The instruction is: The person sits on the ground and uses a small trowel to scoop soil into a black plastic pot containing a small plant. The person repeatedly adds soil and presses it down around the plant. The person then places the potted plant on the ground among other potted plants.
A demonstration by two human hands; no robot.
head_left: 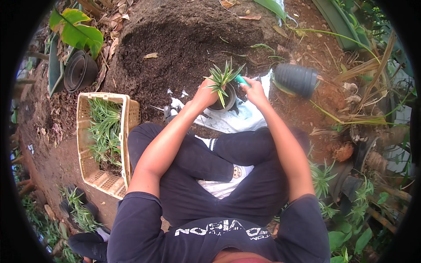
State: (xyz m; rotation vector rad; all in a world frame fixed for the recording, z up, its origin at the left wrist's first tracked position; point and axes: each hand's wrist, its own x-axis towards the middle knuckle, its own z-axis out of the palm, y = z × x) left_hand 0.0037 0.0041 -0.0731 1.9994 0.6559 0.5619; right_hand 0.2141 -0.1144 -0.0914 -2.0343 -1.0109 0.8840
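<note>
In front of my crossed legs, a small striped spider plant stands over a dark round pot. My left hand is closed around the plant's lower part at the pot's left rim. On the pot's right side, my right hand grips a small tool with a teal handle; its working end is hidden behind the leaves. Beneath the pot lies a white plastic sheet with soil scattered over it.
A heap of dark soil rises beyond my hands. To my left stands a cream plastic basket filled with spider plants. Stacked black pots lie sideways at the right. Another black pot rests far left. Potted plants sit nearby.
</note>
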